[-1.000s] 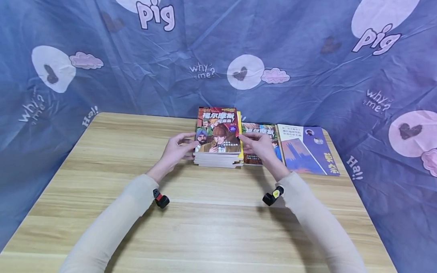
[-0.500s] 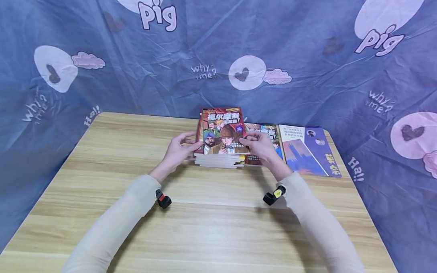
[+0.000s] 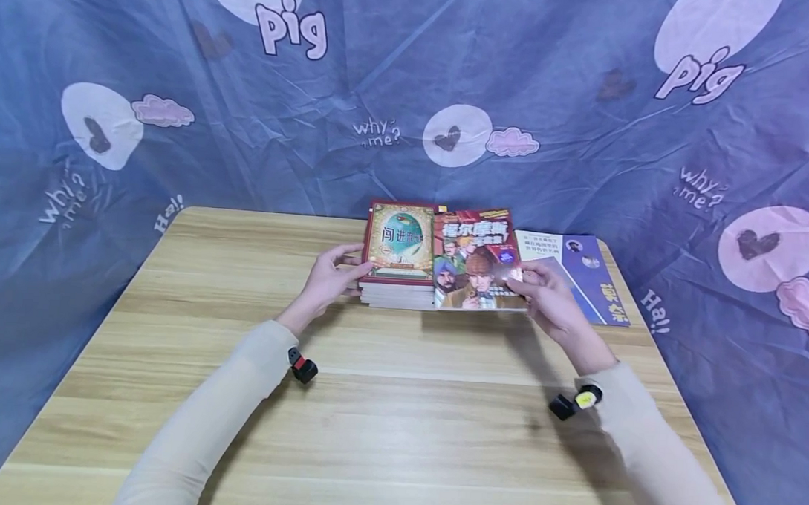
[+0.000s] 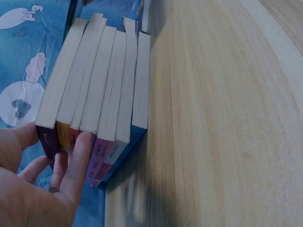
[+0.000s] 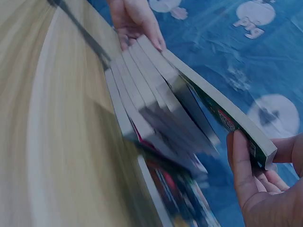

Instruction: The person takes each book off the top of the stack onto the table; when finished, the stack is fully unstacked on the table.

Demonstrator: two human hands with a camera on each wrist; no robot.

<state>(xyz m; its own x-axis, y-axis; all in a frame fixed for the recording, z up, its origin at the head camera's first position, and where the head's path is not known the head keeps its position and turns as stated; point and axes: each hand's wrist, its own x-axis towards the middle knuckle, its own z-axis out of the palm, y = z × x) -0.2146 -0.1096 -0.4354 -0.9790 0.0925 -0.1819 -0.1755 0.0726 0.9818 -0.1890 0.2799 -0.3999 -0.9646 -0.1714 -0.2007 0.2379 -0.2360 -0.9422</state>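
My right hand (image 3: 546,294) pinches the right edge of a red comic-style book (image 3: 474,259), which shows a detective in a cap with a pipe. In the right wrist view this book (image 5: 215,101) tilts off the stack, its far end close to the stack's top. My left hand (image 3: 330,280) is at the left side of the stack of books (image 3: 399,295), thumb on the top cover and fingers along the spines (image 4: 102,151). Topmost there is a red-bordered book (image 3: 402,245) with a green oval picture. Another comic-style book (image 5: 175,194) lies beside the stack, hidden beneath the held one in the head view.
To the right lies a blue and white book (image 3: 577,277), partly behind my right hand. A printed blue curtain (image 3: 314,153) hangs at the back and sides of the wooden table (image 3: 399,416). The books stand near the table's back edge.
My right hand has drawn the red comic-style book off the stack to the right, uncovering the red-bordered book with the green oval. My left hand has stayed at the stack.
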